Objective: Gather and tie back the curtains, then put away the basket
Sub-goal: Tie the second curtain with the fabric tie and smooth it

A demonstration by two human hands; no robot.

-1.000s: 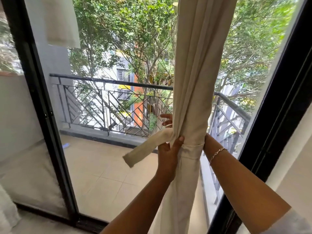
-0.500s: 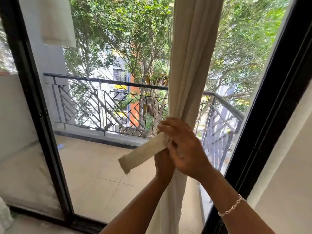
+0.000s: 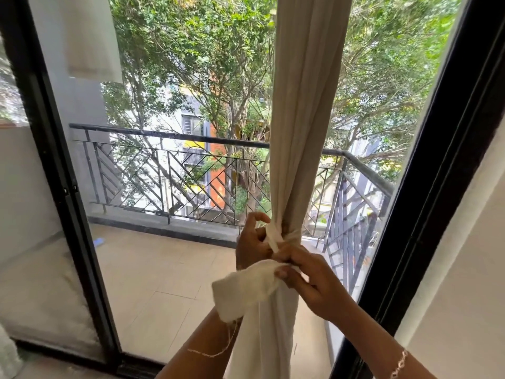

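A beige curtain (image 3: 303, 110) hangs bunched in front of the glass door and is cinched at waist height. A fabric tie-back strip (image 3: 243, 288) of the same colour wraps round it there. My left hand (image 3: 252, 242) grips the strip's upper part against the left side of the bunch. My right hand (image 3: 311, 283) pinches the strip's loose end just below, in front of the curtain. That end flops down to the left over my left wrist, with frayed threads hanging. No basket is in view.
A black door frame (image 3: 68, 187) stands to the left and another black frame (image 3: 437, 170) runs close on the right beside a white wall (image 3: 470, 269). Beyond the glass lie a tiled balcony floor (image 3: 164, 283) and a black railing (image 3: 169, 135).
My right hand has come from behind the curtain to the front and taken the strip's loose end, pulling it down. The left hand has shifted up on the strip.
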